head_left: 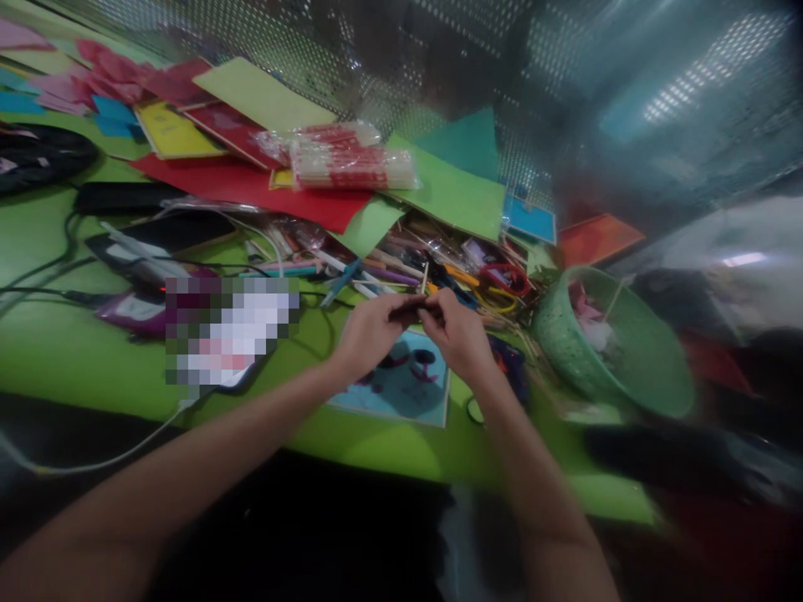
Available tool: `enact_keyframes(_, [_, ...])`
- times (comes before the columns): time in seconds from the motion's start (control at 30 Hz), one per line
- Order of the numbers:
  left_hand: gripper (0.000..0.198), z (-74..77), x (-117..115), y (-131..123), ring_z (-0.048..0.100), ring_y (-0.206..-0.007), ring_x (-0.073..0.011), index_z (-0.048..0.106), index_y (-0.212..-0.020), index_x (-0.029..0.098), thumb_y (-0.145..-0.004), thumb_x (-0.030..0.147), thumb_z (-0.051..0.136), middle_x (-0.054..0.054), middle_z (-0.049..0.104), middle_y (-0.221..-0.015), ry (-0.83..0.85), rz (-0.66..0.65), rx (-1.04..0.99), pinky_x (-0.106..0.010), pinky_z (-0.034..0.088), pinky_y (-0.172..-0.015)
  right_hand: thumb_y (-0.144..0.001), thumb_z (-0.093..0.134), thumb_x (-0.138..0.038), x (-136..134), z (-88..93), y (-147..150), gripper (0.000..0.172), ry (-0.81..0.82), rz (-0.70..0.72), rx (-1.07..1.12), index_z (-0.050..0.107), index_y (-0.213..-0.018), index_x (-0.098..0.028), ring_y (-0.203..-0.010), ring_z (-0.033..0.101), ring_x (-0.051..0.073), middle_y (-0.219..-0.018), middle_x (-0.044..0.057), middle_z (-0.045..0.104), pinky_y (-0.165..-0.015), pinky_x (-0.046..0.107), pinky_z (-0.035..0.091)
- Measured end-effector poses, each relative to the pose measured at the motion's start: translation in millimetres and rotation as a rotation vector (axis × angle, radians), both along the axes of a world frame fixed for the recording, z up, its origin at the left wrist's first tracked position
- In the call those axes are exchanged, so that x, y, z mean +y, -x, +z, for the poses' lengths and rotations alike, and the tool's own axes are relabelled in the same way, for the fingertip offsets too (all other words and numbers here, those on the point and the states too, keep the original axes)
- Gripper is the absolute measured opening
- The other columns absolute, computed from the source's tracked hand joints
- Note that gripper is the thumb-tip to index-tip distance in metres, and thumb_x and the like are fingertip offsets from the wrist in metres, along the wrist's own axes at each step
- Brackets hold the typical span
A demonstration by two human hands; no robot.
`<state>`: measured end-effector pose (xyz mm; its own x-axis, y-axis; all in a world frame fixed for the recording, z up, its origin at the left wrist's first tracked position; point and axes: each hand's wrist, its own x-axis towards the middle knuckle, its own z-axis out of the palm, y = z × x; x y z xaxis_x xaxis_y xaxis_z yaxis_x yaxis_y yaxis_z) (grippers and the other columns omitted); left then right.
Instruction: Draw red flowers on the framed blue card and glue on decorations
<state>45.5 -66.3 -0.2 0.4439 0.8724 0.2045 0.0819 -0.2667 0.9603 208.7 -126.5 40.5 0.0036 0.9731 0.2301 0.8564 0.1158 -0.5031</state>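
Observation:
My left hand (369, 333) and my right hand (460, 331) meet above the table, fingers closed together. Between their fingertips is a small dark strip (407, 308), too blurred to name more exactly. A thin pale stick (425, 278) rises just behind the fingertips; whether it is held I cannot tell. Beneath the hands lies a light-blue card (411, 401) with dark round and curled pieces (424, 364) on it. Beside my right wrist is a dark object with orange marks (509, 364), partly hidden, and near it a small dark ring (475, 409).
A green basket (558, 334) with scraps stands at the right. Coloured sheets (263, 194), wrapped sticks (351, 167) and loose pens and scissors (502, 288) crowd the back of the green table (294, 426). A phone (232, 343) with a cable (125, 456) lies left.

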Motion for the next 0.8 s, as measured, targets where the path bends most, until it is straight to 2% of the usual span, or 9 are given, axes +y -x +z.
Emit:
enact_keyframes(0.13, [0.03,-4.1,0.8,0.1,0.075,-0.102,-0.0285,0.082,-0.113,0.024,-0.087,0.029,0.068,-0.004,0.082,-0.11,0.026,-0.025,-0.024,-0.039,0.057,-0.095,-0.1,0.047,-0.038,1.1,-4.1,2.5,0.017,-0.048,-0.005,-0.168,0.056,-0.091,-0.025,-0.068,0.06,0.022,-0.078,0.006,0.067,-0.062,0.031,0.031])
enact_keyframes(0.23, [0.03,-6.6,1.4,-1.1,0.075,-0.104,-0.0283,0.082,-0.113,0.024,-0.086,0.031,0.069,-0.003,0.083,-0.108,0.062,-0.047,-0.059,-0.039,0.057,-0.095,-0.1,0.044,-0.034,1.5,-5.3,3.2,0.02,-0.085,-0.014,-0.186,0.054,-0.085,-0.025,-0.064,0.057,0.021,-0.074,0.004,0.063,-0.061,0.031,0.029])
enact_keyframes(0.37, [0.033,-6.7,3.0,-3.8,0.075,-0.104,-0.0278,0.081,-0.114,0.021,-0.086,0.038,0.072,-0.005,0.082,-0.107,0.124,-0.076,-0.117,-0.038,0.058,-0.096,-0.102,0.044,-0.034,0.1,0.0,0.5,0.023,-0.078,-0.022,-0.061,0.054,-0.083,-0.025,-0.063,0.057,0.018,-0.069,0.001,0.061,-0.063,0.029,0.035])
enact_keyframes(0.53, [0.04,-5.7,6.3,-6.4,0.075,-0.107,-0.0288,0.08,-0.113,0.018,-0.083,0.043,0.076,-0.008,0.082,-0.108,0.176,-0.069,-0.176,-0.041,0.057,-0.098,-0.101,0.055,-0.041,0.0,2.7,-3.2,0.019,-0.048,0.01,0.09,0.063,-0.094,-0.025,-0.069,0.067,0.019,-0.077,0.001,0.07,-0.066,0.028,0.042])
enact_keyframes(0.67, [0.041,-8.2,6.6,-7.0,0.076,-0.101,-0.0281,0.079,-0.113,0.017,-0.082,0.044,0.078,-0.01,0.082,-0.105,0.187,-0.063,-0.185,-0.04,0.06,-0.093,-0.099,0.06,-0.039,0.4,-0.6,-3.1,0.017,-0.053,-0.002,0.097,0.065,-0.098,-0.023,-0.072,0.07,0.02,-0.08,0.002,0.074,-0.067,0.028,0.045])
enact_keyframes(0.8, [0.03,-12.0,5.0,-5.9,0.076,-0.099,-0.0266,0.08,-0.11,0.021,-0.084,0.036,0.076,-0.007,0.082,-0.103,0.153,-0.031,-0.135,-0.037,0.059,-0.089,-0.1,0.058,-0.037,-1.1,-0.3,-1.4,0.017,-0.056,-0.013,0.005,0.065,-0.098,-0.022,-0.069,0.068,0.019,-0.08,0.003,0.074,-0.065,0.028,0.043])
